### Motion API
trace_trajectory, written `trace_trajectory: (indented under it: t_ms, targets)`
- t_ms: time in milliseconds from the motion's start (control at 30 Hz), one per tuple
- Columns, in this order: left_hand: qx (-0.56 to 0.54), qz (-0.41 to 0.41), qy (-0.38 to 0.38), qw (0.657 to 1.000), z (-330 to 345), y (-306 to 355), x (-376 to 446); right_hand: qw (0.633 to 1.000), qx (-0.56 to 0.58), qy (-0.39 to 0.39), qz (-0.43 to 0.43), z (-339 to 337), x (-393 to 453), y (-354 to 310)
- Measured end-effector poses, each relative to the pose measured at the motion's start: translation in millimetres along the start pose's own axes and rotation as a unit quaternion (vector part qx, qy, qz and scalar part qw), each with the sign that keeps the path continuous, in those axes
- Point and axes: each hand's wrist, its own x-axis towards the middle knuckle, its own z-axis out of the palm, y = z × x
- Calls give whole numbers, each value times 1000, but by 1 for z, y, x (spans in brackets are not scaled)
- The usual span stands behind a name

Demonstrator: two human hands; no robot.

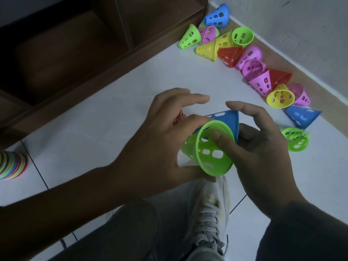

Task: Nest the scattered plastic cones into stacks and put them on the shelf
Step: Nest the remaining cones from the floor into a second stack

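From my head camera, looking down past my knee and my shoe (209,221) to the white tiled floor (105,140), I have a green cone (207,149) in my left hand (150,146), fingers curled round its wall with the thumb under the wide rim, and its open mouth faces up toward me. My right hand (263,147) holds a blue cone (226,119) just behind the green one, thumb reaching into the green mouth and fingers arched over the blue rim; a bit of red cone (179,117) shows behind my left fingers, and I cannot tell how it sits with the others. These cones look like thin moulded plastic full of holes, so I judge them very light, a little springy at the rim and stiffer toward the narrow tip. Squeezing the wide rim would likely bend it oval and jam the nesting, so I'd hold lightly on the wall and let the tip slide in. The holes give my fingertips some purchase. More loose cones (244,57) lie scattered along the wall (301,34) ahead, a finished stack (11,164) stands at my left, and the brown shelf (75,44) waits beyond.
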Motion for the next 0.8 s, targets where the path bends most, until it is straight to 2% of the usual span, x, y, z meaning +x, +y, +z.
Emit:
trace_trajectory:
  t_ms: [133, 267, 333, 600, 800]
  targets:
    - [-51, -17, 14, 998, -4, 3, -2, 999, 50, 6, -8, 2, -1, -4]
    - [-174, -108, 45, 978, -20, 7, -7, 995, 97, 21, 0, 0, -1, -2]
    - [-193, -113, 62, 973, -27, 8, -7, 996, 86, 32, -1, -1, 1, 0]
    - [-55, -135, 116, 982, -50, -9, -11, 994, 73, 72, 23, -2, 3, -2]
    - [-8, -166, 107, 980, -58, -25, -9, 964, 211, 117, 112, -5, 14, -9]
